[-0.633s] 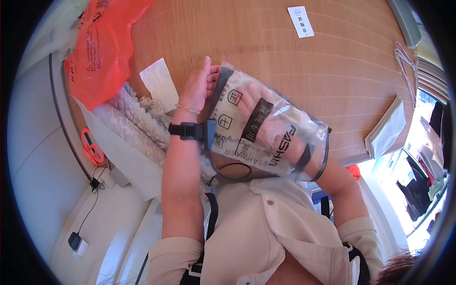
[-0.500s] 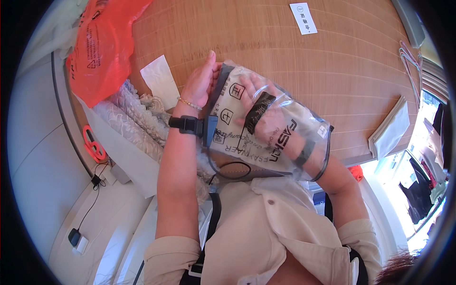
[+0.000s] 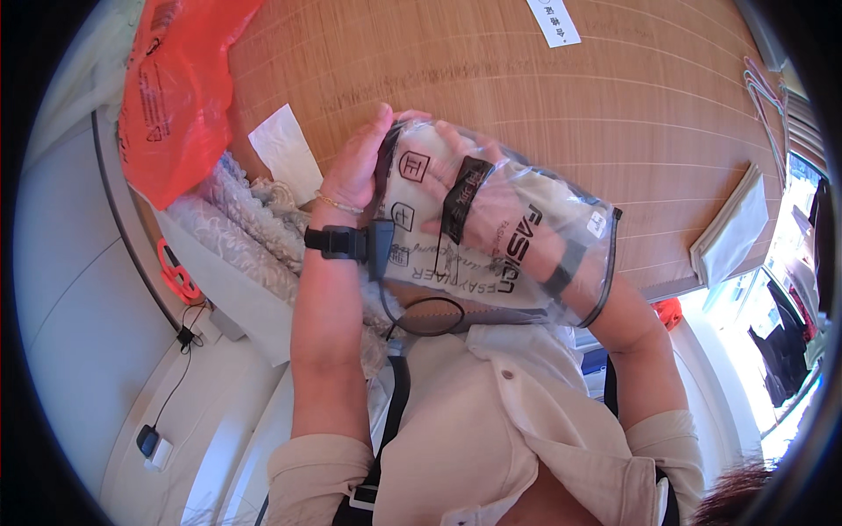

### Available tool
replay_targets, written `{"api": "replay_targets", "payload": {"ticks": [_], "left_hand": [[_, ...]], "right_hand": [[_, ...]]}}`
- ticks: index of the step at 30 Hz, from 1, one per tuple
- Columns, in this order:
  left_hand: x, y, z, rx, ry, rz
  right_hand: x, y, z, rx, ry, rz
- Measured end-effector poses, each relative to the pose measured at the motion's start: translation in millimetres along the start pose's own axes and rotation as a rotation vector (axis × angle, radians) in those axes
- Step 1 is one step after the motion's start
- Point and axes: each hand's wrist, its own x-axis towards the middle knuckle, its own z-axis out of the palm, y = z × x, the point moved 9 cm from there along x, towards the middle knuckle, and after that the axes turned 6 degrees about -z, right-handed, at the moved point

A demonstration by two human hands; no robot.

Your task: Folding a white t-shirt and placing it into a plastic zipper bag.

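Right now your left hand (image 3: pixel 358 167) grips the far left edge of a clear plastic garment bag (image 3: pixel 491 237), fingers curled over its rim and closed on it. Your right hand (image 3: pixel 491 210) is pushed inside the bag, seen through the film, fingers spread flat against a pale folded item; whether it clutches anything you cannot tell. The bag sits between both hands, held up in front of your chest, over the near edge of the wooden table (image 3: pixel 614 114). Left of your left wrist lies a lacy white fabric (image 3: pixel 246 228), and beyond it an orange plastic bag (image 3: pixel 175 96) and a white paper slip (image 3: pixel 285 151).
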Motion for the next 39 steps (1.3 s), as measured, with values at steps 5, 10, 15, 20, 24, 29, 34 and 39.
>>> {"api": "replay_targets", "payload": {"ticks": [5, 10, 15, 20, 24, 29, 34, 39], "left_hand": [[11, -3, -21, 0.214, 0.076, 0.011], [15, 12, -39, 0.355, 0.340, 0.171], [4, 23, -23, 0.548, 0.316, 0.096], [6, 28, -26, 0.994, 0.457, 0.113], [3, 28, -52, 0.690, 0.510, 0.128], [1, 10, -43, 0.255, 0.208, 0.013], [-5, -2, -37, 0.159, 0.141, -0.018], [-7, -6, -23, -0.070, 0.099, -0.021]], "right_hand": [[-1, -12, 0, 0.015, 0.067, -0.066], [-5, -15, 3, 0.020, 0.095, -0.101], [-8, -13, 10, 0.053, 0.055, -0.022], [-8, -19, 12, 0.019, 0.045, -0.040], [-11, -18, 15, 0.017, 0.087, -0.060], [-12, -19, 11, 0.032, 0.137, -0.057], [-4, -27, 0, 0.050, 0.159, -0.165], [-2, -1, -11, 0.204, 0.213, 0.160]]}}
